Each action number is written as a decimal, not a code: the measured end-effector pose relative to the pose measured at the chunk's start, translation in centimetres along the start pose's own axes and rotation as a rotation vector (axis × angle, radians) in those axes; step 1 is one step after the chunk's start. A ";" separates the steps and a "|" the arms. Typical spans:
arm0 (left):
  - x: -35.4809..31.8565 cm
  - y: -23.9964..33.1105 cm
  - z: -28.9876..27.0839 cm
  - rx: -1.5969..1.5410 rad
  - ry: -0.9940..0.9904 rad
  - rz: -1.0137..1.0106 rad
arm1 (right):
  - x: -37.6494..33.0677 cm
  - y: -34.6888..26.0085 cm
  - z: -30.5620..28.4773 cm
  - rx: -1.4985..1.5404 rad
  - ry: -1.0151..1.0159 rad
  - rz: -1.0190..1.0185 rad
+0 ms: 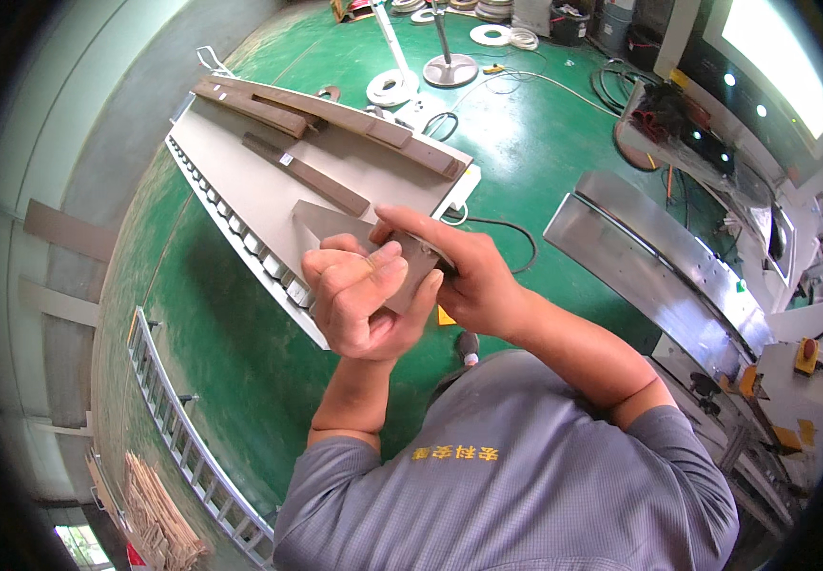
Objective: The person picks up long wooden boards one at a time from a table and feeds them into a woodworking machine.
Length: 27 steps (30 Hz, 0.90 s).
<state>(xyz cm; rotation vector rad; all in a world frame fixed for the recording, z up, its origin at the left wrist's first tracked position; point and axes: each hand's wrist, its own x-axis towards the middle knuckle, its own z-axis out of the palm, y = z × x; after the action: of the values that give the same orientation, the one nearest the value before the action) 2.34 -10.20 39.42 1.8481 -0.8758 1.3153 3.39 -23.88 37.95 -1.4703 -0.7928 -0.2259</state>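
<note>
In front of my chest I hold a flat brown-grey strip [415, 273], its end close to me and its length running away toward the table. My left hand [354, 300] is closed at the strip's left side, fingers curled and bent. From the right, my right hand [473, 271] grips the near end, with its index finger stretched along the far edge and the thumb on the near side. Its exact kind does not show, and the fingers cover part of it.
Beyond my hands stands a long pale work table [240, 181] bearing several brown strips [307, 171]. A curved metal feed bed [659, 266] juts in from the right. A ladder-like rail [188, 419] stands at left. A black cable [526, 243] lies on the green floor.
</note>
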 end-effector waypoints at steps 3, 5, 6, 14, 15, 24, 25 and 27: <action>-1.0 0.1 0.6 -0.009 -0.012 -0.016 | 0.4 -1.8 -0.8 -0.032 -0.046 0.135; -1.0 0.4 0.7 -0.014 -0.089 -0.003 | 0.2 -2.4 -1.7 -0.033 -0.015 0.194; -1.6 -0.1 1.0 -0.112 -0.131 0.053 | -0.2 -2.4 -2.1 -0.025 -0.011 0.218; -23.7 -15.8 2.4 -0.378 0.749 -1.697 | -15.7 -3.4 -12.7 0.159 0.567 0.359; -26.0 -16.8 3.3 -0.474 0.809 -1.875 | -19.6 -2.7 -15.9 0.231 0.464 0.180; -30.9 -24.2 6.9 -0.810 0.430 -1.801 | -37.3 -5.7 -22.8 0.118 1.385 0.191; -30.9 -25.2 6.6 -0.879 0.376 -1.737 | -37.6 -4.2 -23.2 0.042 1.590 0.355; -27.7 -24.1 9.2 -0.763 0.358 -1.803 | -38.3 -1.5 -24.4 0.177 1.913 0.511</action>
<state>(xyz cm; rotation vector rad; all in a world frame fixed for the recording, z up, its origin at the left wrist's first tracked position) 19.84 -1.59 6.96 0.9601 0.5192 0.0229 -17.36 -59.38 18.59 -0.6652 1.0580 -0.9079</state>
